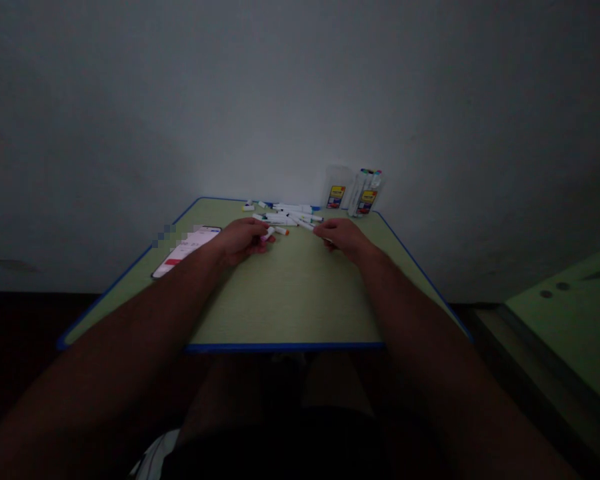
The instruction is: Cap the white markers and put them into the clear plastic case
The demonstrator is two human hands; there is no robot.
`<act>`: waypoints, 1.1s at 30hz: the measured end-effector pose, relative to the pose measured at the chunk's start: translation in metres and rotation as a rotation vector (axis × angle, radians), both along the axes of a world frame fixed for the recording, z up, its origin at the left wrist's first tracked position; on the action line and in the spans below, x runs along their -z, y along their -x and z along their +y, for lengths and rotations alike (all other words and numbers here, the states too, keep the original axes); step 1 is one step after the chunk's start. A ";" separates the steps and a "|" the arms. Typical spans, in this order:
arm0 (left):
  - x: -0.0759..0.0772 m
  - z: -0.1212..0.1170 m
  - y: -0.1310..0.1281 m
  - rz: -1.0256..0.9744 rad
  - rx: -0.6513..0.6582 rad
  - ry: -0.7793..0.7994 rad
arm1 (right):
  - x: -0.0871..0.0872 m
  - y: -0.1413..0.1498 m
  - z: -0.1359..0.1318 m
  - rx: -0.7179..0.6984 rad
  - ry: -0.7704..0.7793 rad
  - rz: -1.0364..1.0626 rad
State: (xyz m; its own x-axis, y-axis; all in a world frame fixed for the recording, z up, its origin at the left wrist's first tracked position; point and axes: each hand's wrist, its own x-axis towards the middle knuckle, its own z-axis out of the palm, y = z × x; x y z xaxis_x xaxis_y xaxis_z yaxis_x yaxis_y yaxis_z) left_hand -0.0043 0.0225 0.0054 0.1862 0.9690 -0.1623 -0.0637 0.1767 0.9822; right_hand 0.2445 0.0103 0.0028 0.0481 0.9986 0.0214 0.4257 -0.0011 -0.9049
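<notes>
My left hand (pixel 245 239) is closed, its fingertips pinching a short white marker cap (pixel 269 234) with a pinkish end. Across from it, my right hand (pixel 343 237) grips a white marker (pixel 306 225) by its near end, the tip pointing left and away from me. Between the two hands lies another short cap (pixel 282 231), white with an orange end. Just beyond my hands, several white markers (pixel 290 209) are heaped loosely. Some have blue or green ends. More short caps (pixel 249 208) rest at the heap's left side.
A clear plastic case (pixel 337 190) stands at the back right beside a second case (pixel 365 193) holding markers upright. Left of my left hand, a phone (pixel 187 252) with a lit screen lies on the blue-edged table (pixel 285 307). A wall rises behind the table.
</notes>
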 end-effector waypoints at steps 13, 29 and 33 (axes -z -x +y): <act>-0.002 -0.003 -0.001 0.054 -0.061 -0.007 | -0.004 0.001 0.000 0.015 0.019 0.218; 0.005 -0.001 -0.003 0.035 0.036 -0.032 | -0.007 0.005 -0.006 -0.077 0.033 0.175; 0.005 -0.002 -0.004 0.037 0.060 -0.030 | -0.005 0.005 -0.005 -0.088 0.028 0.165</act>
State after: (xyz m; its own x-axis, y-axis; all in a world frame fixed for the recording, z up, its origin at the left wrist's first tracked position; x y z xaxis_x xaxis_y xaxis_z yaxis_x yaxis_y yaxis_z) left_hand -0.0007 0.0202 0.0003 0.2389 0.9607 -0.1412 -0.0176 0.1497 0.9886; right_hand 0.2391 0.0048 0.0078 -0.0389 0.9992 -0.0074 0.2710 0.0034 -0.9626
